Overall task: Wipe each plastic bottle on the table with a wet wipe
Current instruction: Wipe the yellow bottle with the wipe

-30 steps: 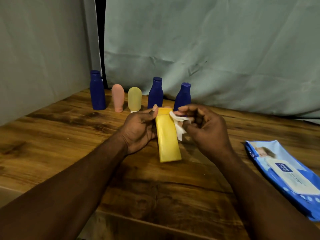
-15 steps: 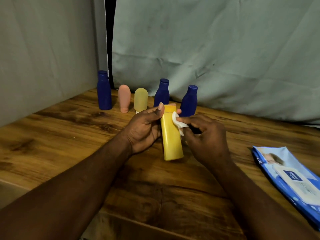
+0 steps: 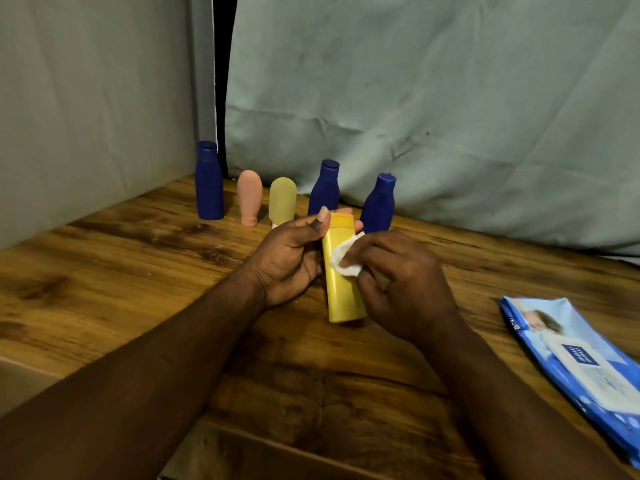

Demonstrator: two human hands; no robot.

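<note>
The person is working with bare arms: the left forearm (image 3: 166, 358) and the right forearm (image 3: 485, 375) are showing uncovered from the wrist as far up as can be seen. The left hand (image 3: 287, 261) and right hand (image 3: 405, 282) are going bare too, the left thumbnail (image 3: 323, 214) showing short and plain.

Far side of yellow bottle (image 3: 341, 289) hidden behind left hand (image 3: 291, 261), its lower right edge under right hand (image 3: 401, 289). wet wipe (image 3: 346, 259) mostly tucked under right hand, only a white fold shows. Bases of pale yellow tube (image 3: 283, 199), middle blue bottle (image 3: 325, 192) and right blue bottle (image 3: 379, 206) hidden behind the hands. wipes pack (image 3: 568, 362) cut off by right edge, label print unreadable. Both forearms cut off at bottom.
</note>
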